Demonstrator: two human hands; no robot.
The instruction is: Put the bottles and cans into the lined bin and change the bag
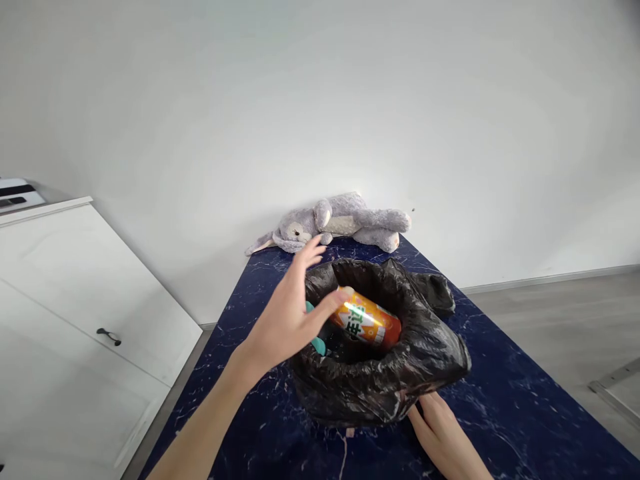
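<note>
From head view: note left hand (286, 315) over the mouth of a black plastic bag (357, 400), with fingers spread and extended, wrapped round nothing, and with thumb across one end of an orange can (369, 321); cannot tell whether touching. Find can inside the bag's mouth, tilted on its side, other end toward the right side of the bag, near a teal thing (319, 345) partly hidden by left hand. Note right hand (439, 423) low at the near right side of the bag, fingers hidden beneath the plastic; cannot tell whether gripping or merely resting. Risks, as judged: for the can, rolling or slipping deeper, for want of any finger around it; for the bag, tipping or sliding on the blue table (505, 393), given a push from above with poor support from right hand; also, snagging on the slack, crumpled rim
</note>
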